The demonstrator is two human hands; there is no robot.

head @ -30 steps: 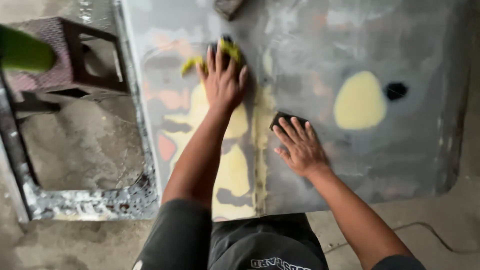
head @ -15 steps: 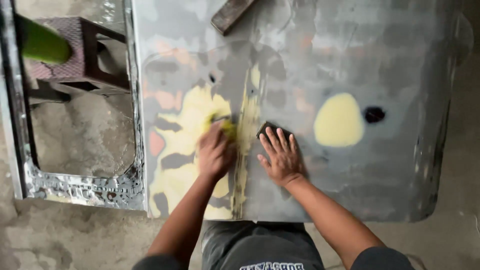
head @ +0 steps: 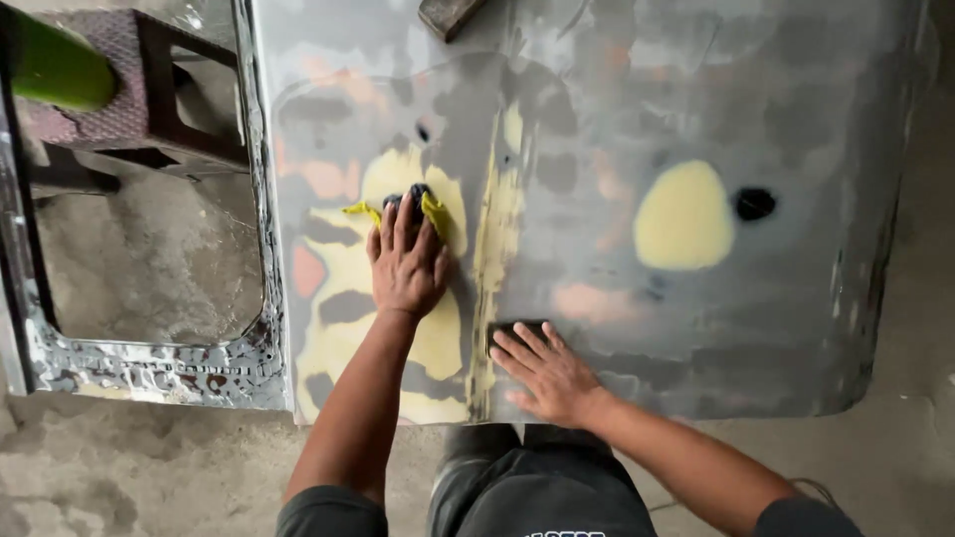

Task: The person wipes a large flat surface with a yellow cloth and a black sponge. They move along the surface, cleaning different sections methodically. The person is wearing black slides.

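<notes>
Item: grey car door panel (head: 617, 99), flat on the floor, patched with yellow filler (head: 684, 217).

Your left hand (head: 406, 267): fingers pressed flat on a yellow-and-black sanding pad (head: 418, 207), now further up the filler patch than half a second ago; the stroke runs away from you.

Your right hand (head: 547, 373): unmoved, fingers spread and empty, bracing the panel's near edge.

Note: sanding appears mid-pass.
</notes>
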